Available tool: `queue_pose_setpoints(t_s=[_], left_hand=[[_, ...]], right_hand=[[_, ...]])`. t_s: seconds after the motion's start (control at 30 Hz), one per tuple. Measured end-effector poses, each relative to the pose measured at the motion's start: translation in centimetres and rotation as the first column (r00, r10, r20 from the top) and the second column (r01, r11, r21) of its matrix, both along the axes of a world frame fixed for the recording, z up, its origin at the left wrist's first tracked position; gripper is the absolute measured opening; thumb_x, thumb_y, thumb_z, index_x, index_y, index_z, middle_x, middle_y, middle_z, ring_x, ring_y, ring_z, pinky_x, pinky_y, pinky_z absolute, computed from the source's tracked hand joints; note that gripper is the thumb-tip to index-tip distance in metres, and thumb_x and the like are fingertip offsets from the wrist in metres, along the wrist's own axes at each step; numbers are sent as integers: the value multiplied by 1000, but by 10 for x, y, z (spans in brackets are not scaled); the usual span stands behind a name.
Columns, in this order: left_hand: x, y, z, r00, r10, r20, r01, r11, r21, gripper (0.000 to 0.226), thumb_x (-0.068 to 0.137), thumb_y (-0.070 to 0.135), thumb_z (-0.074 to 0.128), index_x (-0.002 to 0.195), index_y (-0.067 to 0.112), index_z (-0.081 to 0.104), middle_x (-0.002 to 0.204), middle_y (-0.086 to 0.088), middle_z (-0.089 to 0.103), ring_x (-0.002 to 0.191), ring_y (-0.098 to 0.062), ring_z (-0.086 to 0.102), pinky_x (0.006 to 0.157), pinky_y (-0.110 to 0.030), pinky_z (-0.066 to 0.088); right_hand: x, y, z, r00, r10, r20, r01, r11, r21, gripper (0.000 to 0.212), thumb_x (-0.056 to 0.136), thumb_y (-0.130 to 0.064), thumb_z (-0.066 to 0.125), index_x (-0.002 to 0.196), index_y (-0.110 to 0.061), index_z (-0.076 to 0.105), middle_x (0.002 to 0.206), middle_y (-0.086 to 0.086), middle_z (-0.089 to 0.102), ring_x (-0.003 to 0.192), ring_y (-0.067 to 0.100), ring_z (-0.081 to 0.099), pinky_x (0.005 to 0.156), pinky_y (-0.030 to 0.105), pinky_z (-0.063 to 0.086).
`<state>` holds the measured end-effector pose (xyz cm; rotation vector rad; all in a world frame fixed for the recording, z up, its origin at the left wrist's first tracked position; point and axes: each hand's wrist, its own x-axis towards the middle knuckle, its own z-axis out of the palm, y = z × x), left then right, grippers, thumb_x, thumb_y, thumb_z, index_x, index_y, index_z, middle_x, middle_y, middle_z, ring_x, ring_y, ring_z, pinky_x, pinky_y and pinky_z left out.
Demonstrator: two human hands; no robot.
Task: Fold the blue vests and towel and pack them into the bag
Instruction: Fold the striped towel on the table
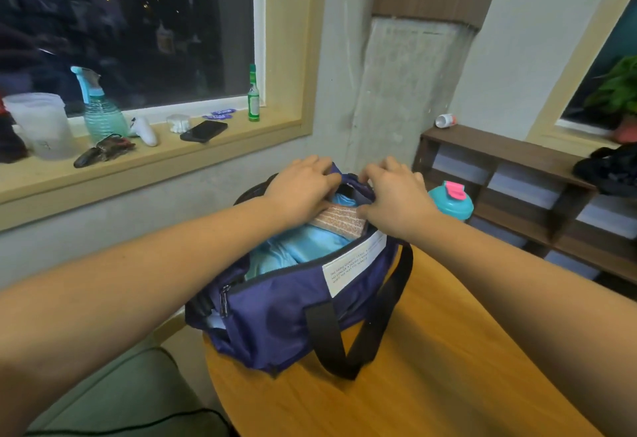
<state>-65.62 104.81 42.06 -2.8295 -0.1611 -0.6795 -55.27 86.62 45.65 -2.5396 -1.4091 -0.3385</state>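
A navy duffel bag [275,316] with black straps lies unzipped on the round wooden table [431,385]. Inside it lie light blue vests [296,247] and, on top of them, a folded pinkish patterned towel [339,221]. My left hand [301,187] grips the bag's far end at the left of the opening, fingers curled over the rim. My right hand [393,193] grips the same far end from the right, fingers curled on the fabric by the zipper. What lies under the hands is hidden.
A teal shaker bottle [451,200] with a pink lid stands just behind the bag. The windowsill at the left holds a spray bottle [101,112], a phone [204,131], a green bottle [253,95] and a plastic jug [41,124]. A dark wooden shelf [517,174] runs along the right wall.
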Motion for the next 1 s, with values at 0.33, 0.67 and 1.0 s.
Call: queue_pose_setpoints(t_s=[0.33,0.67,1.0], left_hand=[[-20,-27,-9,980,-111,-166,46,934,-354,41,100,44,69,140,34,67,105,4,63,106,-22,66,94,-37,52],[-6,-33,-13,943,-108,-315,-20,926,-376,43,101,28,66,144,31,64,138,-3,63,126,-25,60,106,-36,47],[-70,7,20,965,263,18,-251,938,-238,50,83,28,77,129,22,58,121,-7,52,111,-32,51,91,-48,49]], right_hand=[[2,-9,15,977,-115,-179,105,992,-68,14,95,-31,69,96,-18,65,98,8,68,92,30,67,84,49,62],[-3,-21,14,972,-90,-218,93,996,6,8,93,-27,69,88,-25,64,93,2,69,89,24,68,81,47,63],[-12,-31,20,945,-89,-315,105,994,35,18,96,-29,65,85,-15,64,88,5,68,85,23,66,74,42,58]])
